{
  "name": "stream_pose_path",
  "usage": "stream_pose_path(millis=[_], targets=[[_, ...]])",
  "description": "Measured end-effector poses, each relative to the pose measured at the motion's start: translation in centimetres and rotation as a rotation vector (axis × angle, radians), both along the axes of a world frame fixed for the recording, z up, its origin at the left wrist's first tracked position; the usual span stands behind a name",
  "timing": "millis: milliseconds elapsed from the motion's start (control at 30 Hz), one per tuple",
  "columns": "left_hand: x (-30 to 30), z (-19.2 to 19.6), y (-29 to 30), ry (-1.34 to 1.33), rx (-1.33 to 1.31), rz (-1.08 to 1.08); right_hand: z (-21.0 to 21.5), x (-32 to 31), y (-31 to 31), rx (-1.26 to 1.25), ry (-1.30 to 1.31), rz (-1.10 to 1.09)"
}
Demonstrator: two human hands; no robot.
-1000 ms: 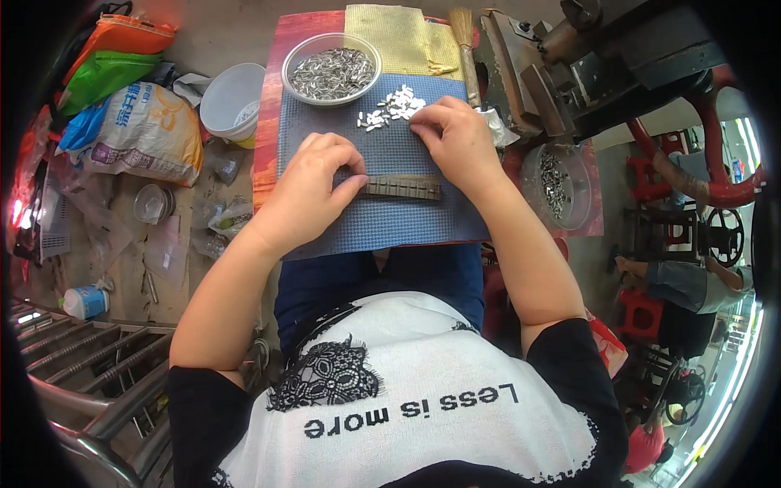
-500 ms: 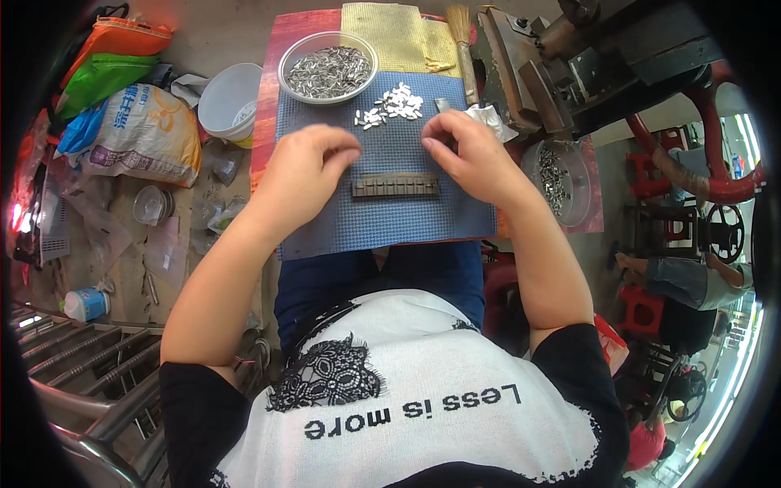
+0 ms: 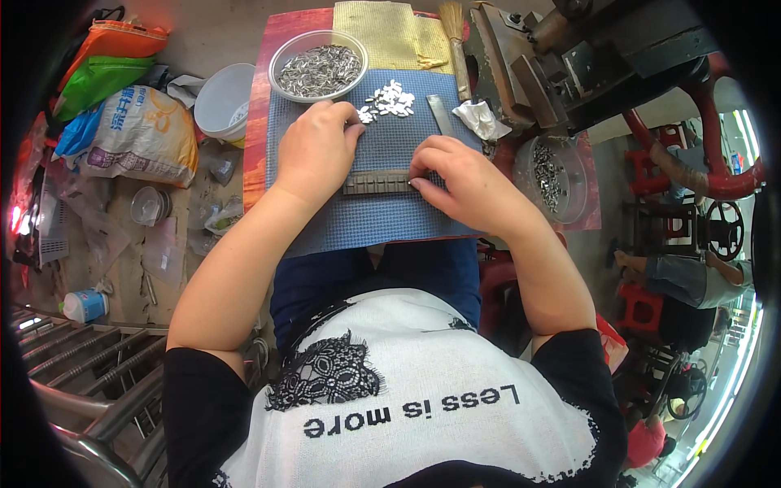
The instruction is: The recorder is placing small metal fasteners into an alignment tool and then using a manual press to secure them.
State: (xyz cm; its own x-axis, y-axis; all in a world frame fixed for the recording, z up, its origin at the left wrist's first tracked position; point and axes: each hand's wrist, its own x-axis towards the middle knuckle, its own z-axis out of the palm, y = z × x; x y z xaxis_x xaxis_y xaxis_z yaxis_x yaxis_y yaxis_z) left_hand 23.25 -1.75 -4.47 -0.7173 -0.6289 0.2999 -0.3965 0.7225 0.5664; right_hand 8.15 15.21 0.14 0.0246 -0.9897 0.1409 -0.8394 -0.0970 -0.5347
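Note:
A slotted dark metal bar (image 3: 376, 183) lies crosswise on the blue textured mat (image 3: 313, 232). At the bar's right end is my right hand (image 3: 462, 180), thumb and forefinger pinched together over the last slots; whatever they hold is too small to name. My left hand (image 3: 319, 146) reaches beyond the bar's left end, to the near left edge of a pile of small white pieces (image 3: 394, 101). Its fingers are closed, and their tips are partly hidden. Behind that hand stands a clear round tub (image 3: 363, 50) filled with small silvery metal pieces.
A flat metal strip (image 3: 440, 115), a crumpled white tissue (image 3: 482, 120) and a brush (image 3: 455, 49) lie at the right. Beyond them stands a heavy machine (image 3: 537, 73), with a clear bowl (image 3: 579, 183) of metal parts below. A white bucket (image 3: 221, 102) is left of the table.
My left hand has moved forward to the white pile. My right hand has come back and inward onto the bar's right end, uncovering the metal strip.

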Motion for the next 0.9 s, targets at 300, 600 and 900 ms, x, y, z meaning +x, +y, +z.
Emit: stream_pose_path(millis=[300,600,900], targets=[[2.7,2.7,0.5,0.042,0.321,-0.240,-0.4,0.9,0.3,-0.059,0.005,-0.089],[3.8,3.0,0.9,-0.092,0.379,-0.334,-0.7,0.0,-3.7,-0.140,-0.143,-0.261],[3.7,2.0,1.1,-0.039,0.259,-0.348,-3.4,0.0,-8.2,-0.151,0.047,-0.204]])
